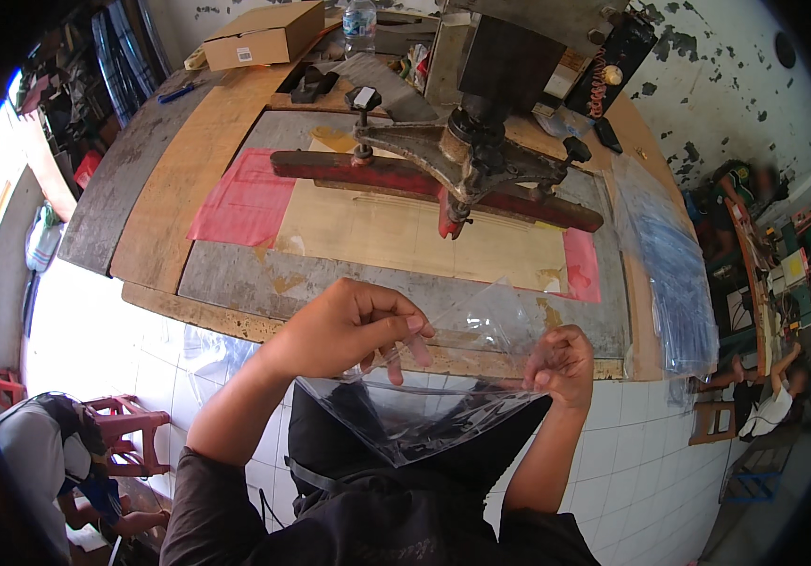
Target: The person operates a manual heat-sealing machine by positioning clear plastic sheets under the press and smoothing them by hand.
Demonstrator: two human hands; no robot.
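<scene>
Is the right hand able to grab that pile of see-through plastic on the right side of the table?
Probably yes: nothing seems to stand between the right hand and the plastic pile. But it's holding a clear sheet, so it may need to let go first.

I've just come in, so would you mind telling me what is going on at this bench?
A person is handling a piece of clear plastic over their lap. The right hand pinches its edge; the left hand is at the plastic too, its exact grip hard to tell. In front, the press stands above a tan panel, and a plastic pile lies on the bench's right side.
</scene>
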